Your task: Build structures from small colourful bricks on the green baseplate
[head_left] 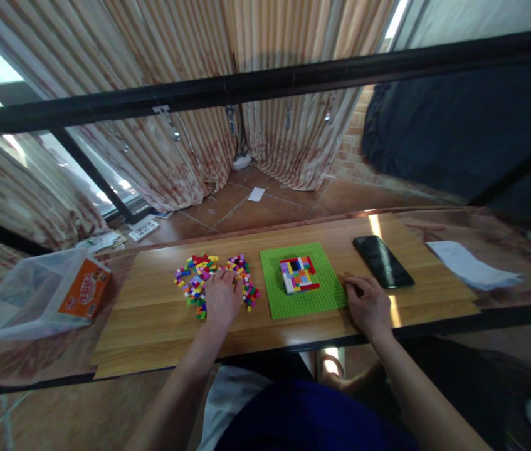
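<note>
My left hand [224, 297] is in the pile of small coloured toy bricks [195, 285], its fingers bent down among them and a little apart. Its fingertips are partly hidden, and no brick shows clearly in them. To the right lies a green studded baseplate [274, 308]. On it sits a low, roughly square build of coloured bricks [299, 275], with white, red, purple and orange parts and a dark gap near the top left. My right hand [369, 305] is curled at the baseplate's right edge, thumb and forefinger closed against it.
A black phone [383, 262] lies beyond my right hand, with white paper [474, 264] farther right. A clear plastic box [34, 300] with an orange label stands left of the wooden board [138, 319]. A black metal bar [265, 84] crosses behind the table.
</note>
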### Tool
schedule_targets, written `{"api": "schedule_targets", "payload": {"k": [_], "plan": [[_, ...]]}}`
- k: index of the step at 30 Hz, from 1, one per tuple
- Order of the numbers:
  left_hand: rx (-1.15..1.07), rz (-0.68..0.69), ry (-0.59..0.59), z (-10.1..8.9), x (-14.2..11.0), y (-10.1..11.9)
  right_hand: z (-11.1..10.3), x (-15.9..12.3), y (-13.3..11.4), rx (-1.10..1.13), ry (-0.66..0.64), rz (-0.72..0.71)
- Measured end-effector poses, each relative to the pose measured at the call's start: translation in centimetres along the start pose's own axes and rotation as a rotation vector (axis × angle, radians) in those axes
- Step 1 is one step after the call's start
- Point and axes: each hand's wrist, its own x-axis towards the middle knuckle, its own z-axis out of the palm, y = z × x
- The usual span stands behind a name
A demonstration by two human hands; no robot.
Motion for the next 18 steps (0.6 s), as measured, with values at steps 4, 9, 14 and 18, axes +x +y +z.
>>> {"api": "schedule_targets", "payload": {"k": [4,9,14,18], "plan": [[-0.277,0.003,-0.069,-0.1,-0.6,2.8,0.0,0.1,-0.2,0.004,-0.008,0.012],[-0.614,0.062,-0.156,1.2,-0.6,6.9,0.0,0.1,-0.3,0.023,-0.012,0.021],[-0.646,0.149,-0.165,2.4,0.6,9.6,-0.1,0.2,-0.4,0.038,-0.031,0.025],[-0.411,0.254,-0.218,2.6,1.7,10.7,-0.1,0.3,-0.7,0.079,-0.021,0.048]]}}
